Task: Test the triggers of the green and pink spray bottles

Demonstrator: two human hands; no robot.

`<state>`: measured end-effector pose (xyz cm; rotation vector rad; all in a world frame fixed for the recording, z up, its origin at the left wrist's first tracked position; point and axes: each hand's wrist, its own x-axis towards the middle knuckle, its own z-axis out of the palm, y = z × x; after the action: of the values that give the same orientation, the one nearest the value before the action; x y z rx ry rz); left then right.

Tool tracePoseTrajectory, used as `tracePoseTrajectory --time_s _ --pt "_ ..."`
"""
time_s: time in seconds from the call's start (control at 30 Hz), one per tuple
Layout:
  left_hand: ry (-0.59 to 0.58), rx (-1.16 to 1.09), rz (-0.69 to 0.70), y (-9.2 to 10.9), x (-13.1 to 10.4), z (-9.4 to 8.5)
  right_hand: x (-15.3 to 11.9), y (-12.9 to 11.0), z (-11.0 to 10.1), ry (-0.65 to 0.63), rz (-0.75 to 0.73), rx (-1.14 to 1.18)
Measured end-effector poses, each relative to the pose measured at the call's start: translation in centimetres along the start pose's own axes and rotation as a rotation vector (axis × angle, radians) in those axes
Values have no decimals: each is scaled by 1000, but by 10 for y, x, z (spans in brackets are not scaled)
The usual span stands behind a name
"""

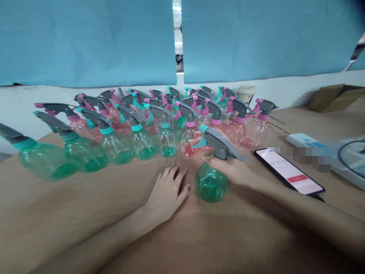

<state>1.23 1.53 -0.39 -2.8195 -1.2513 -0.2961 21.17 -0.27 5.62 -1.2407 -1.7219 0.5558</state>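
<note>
My right hand (225, 161) wraps round the neck of a green spray bottle (212, 184) with a grey head and turquoise nozzle. Its round, see-through body is upright, at or just above the table. To the left, my left hand (168, 190) rests palm down on the wood, fingers stretched out and holding nothing. Beyond both hands stands a front row of spray bottles, among them a green one (167, 139) with a turquoise collar and a pink one (188, 139) with a pink collar, partly behind my right fingers.
Several more green and pink spray bottles (105, 110) crowd the back of the table (142, 243). At the right lie a phone (288, 169) with a lit timer screen and a blue-white box (310, 146). A paper cup (245, 93) and brown carton (330, 99) stand near the wall.
</note>
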Motion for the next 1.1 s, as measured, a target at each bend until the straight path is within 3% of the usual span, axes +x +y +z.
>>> tracePoseTrajectory --time_s 0.3,0.8,1.1 --pt "9 -1 3 -1 -1 0 2 -3 0 49 -28 115" --pt "19 -27 7 -2 -1 2 5 -11 -3 7 -100 240" --pt "12 -12 8 -1 0 1 2 1 0 -26 -56 311"
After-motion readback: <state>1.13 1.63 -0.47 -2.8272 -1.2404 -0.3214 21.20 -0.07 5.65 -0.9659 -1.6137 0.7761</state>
